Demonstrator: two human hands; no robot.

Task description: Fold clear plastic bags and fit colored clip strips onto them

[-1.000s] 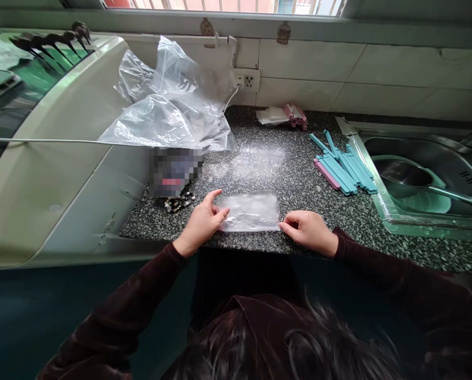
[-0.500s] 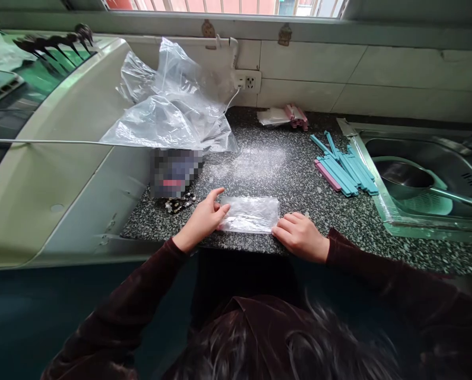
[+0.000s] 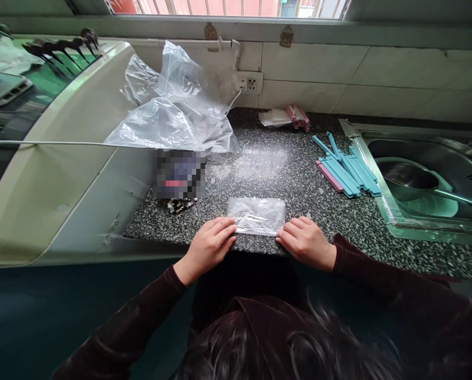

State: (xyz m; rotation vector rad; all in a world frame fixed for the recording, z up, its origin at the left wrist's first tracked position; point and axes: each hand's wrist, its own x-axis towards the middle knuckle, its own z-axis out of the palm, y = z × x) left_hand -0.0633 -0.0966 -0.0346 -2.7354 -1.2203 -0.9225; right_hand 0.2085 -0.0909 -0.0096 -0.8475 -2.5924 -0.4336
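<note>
Head view: shiny, wrinkled clear pouch [image 3: 257,215], left grip [image 3: 209,243], right grip [image 3: 307,243] closed on near corners

Looks like a small rectangular piece of clear plastic film [image 3: 258,215], whitish and shiny, with many fine wrinkles and bright reflections over the surface. Lies flat, or almost flat, on the speckled dark countertop [image 3: 302,191], close to the front edge and roughly parallel with it. Has the longer sides running from left to right. Shows along the near side a quite straight, pale border. Cannot be recognised clearly as bag or as single sheet.
</note>
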